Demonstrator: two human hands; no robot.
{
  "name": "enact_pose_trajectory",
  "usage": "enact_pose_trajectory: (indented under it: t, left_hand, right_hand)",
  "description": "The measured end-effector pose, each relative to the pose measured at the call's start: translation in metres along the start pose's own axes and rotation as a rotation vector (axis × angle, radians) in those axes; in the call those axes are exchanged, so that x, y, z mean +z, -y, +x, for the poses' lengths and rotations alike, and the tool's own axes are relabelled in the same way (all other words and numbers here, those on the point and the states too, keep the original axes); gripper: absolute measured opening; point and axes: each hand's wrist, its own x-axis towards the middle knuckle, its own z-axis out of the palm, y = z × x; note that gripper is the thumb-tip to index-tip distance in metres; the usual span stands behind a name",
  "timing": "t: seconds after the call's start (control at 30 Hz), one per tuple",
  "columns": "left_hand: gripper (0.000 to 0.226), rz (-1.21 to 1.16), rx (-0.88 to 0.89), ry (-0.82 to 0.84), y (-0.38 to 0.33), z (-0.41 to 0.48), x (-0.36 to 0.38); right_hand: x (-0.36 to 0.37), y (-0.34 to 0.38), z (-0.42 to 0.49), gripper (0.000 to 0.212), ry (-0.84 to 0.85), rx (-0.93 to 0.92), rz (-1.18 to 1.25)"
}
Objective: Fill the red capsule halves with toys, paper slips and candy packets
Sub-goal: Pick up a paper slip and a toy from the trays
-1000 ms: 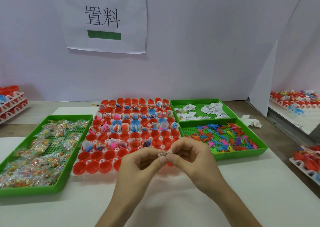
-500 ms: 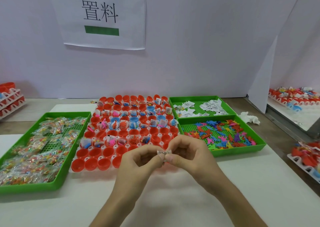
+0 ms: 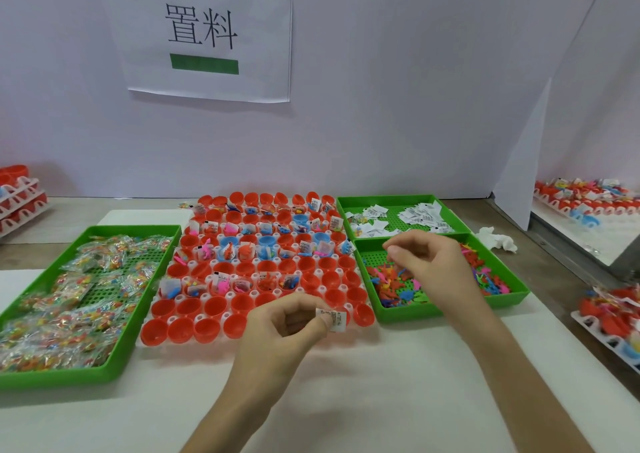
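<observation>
Head view: the left hand (image 3: 287,321), lower centre of the frame, pinches a folded paper slip (image 3: 334,319) between thumb and forefinger, with the other fingers curled under. The slip is held just above the nearest rows of red capsule halves (image 3: 207,328), which sit open side up in a white grid at centre frame. In my judgement this keeps it ready to drop into an empty half. Several upper and middle rows hold contents; the nearest rows appear empty.

The right hand (image 3: 426,262), right of centre, hovers over the toy tray (image 3: 502,300) and its toys (image 3: 391,286). Its fingers are loosely curled, thumb near forefinger. Whether it has hold of a toy cannot be told.

The slip tray (image 3: 391,198) lies just above it in the frame. Candy packets (image 3: 69,296) fill the candy tray (image 3: 69,380) at lower left. The trays flank the grid on the tabletop (image 3: 381,383), presumably to keep each supply within easy reach.
</observation>
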Motion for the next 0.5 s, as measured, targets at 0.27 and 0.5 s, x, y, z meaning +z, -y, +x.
enact_pose_trajectory:
  t: [0.27,0.5]
  left_hand:
    - [0.021,-0.082,-0.046,-0.027,-0.001,0.001,-0.002]
    - [0.015,-0.149,-0.068,-0.063,0.0,0.0,0.0]
  right_hand:
    - [-0.017,-0.041,0.01,0.025,0.025,0.039,-0.466]
    - [-0.009,-0.038,0.002,0.03,0.105,0.078,-0.582]
